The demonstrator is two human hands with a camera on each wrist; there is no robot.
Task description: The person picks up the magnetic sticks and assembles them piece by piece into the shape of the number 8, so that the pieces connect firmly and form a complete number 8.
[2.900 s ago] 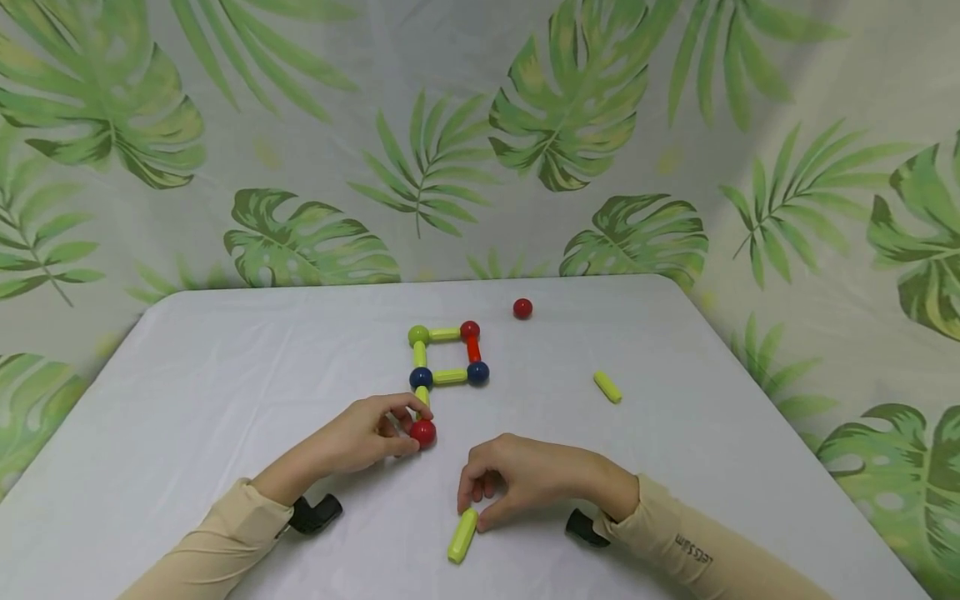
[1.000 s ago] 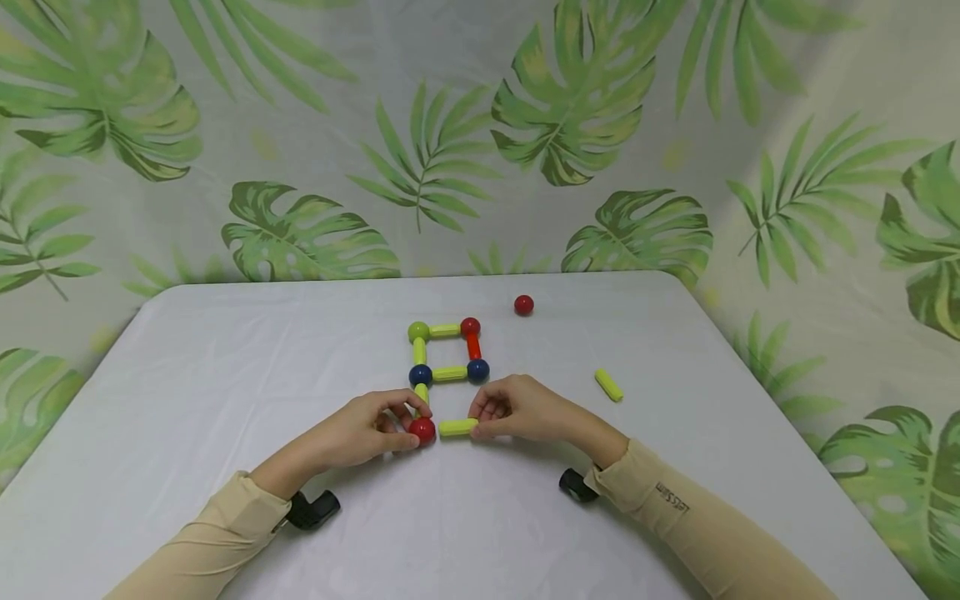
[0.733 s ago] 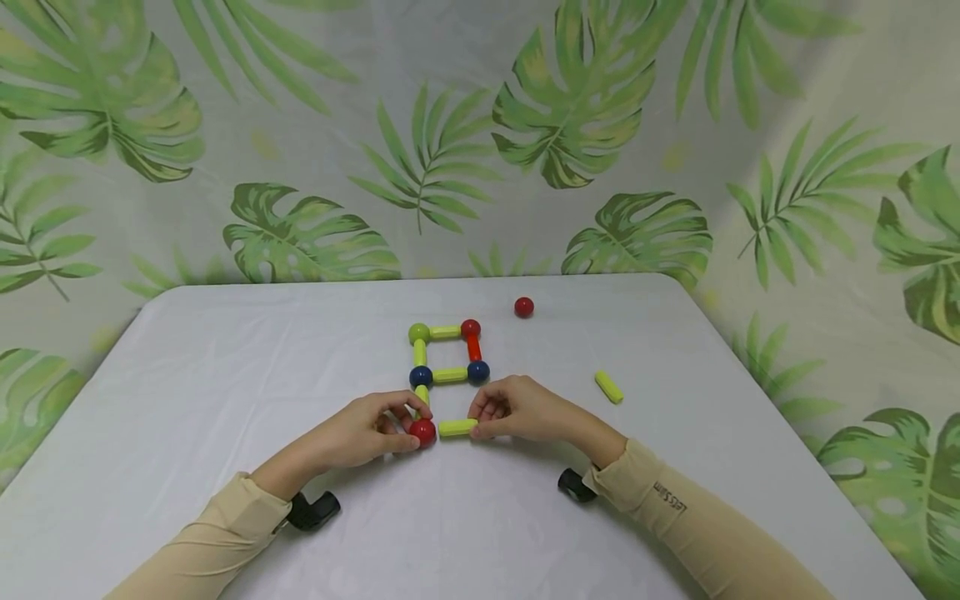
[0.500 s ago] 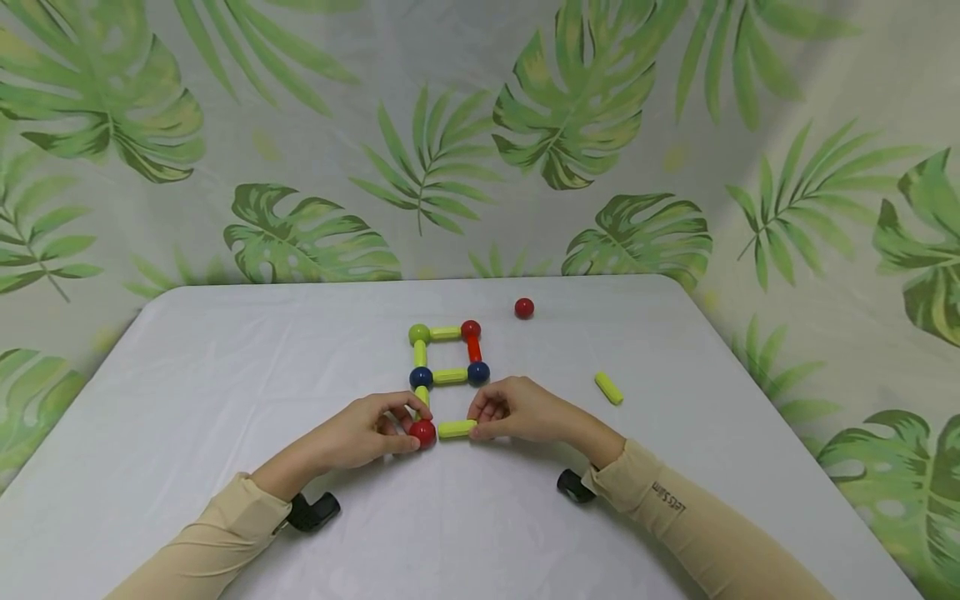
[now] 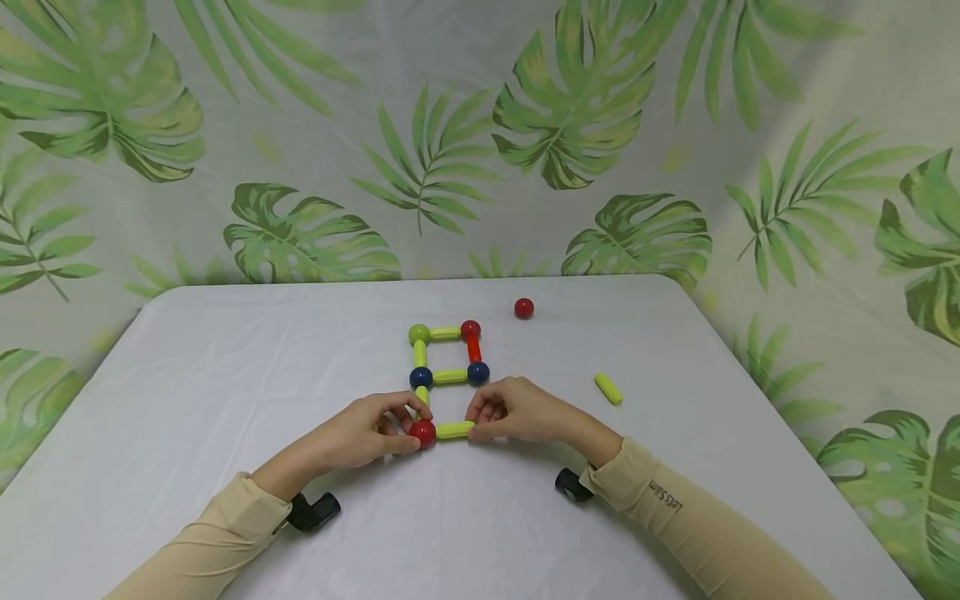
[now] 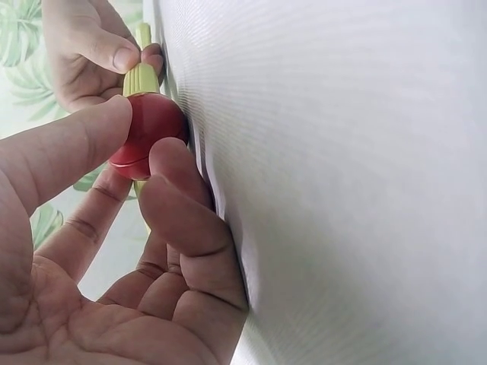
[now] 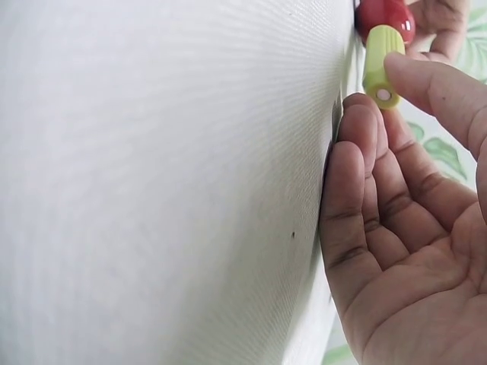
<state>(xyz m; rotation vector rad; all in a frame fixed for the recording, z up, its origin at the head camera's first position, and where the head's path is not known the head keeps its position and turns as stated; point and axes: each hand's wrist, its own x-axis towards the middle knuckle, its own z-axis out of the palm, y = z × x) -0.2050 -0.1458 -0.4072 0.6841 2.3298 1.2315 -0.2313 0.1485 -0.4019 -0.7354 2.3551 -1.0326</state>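
My left hand (image 5: 367, 433) holds a glossy red ball (image 5: 423, 432) between thumb and fingers on the table. My right hand (image 5: 521, 410) pinches the right end of a yellow-green magnetic rod (image 5: 453, 430), whose left end meets the red ball. In the right wrist view a small pale disc shows in the near end of the rod (image 7: 378, 72). Another yellow-green rod (image 5: 422, 398), partly behind my left fingers, runs from the red ball up to a blue ball (image 5: 422, 377). That blue ball is one corner of a square of rods and balls.
The square's other corners are a green ball (image 5: 418, 334), a red ball (image 5: 470, 330) and a blue ball (image 5: 477, 372). A loose red ball (image 5: 524, 308) lies near the table's back edge. To the right lies a loose yellow-green rod (image 5: 608, 388). Leaf-patterned cloth (image 5: 450, 242) hangs behind.
My right hand has picked up the yellow-green rod from the front, turned it sideways and slid it left against the red ball. My left hand has stayed on the ball.
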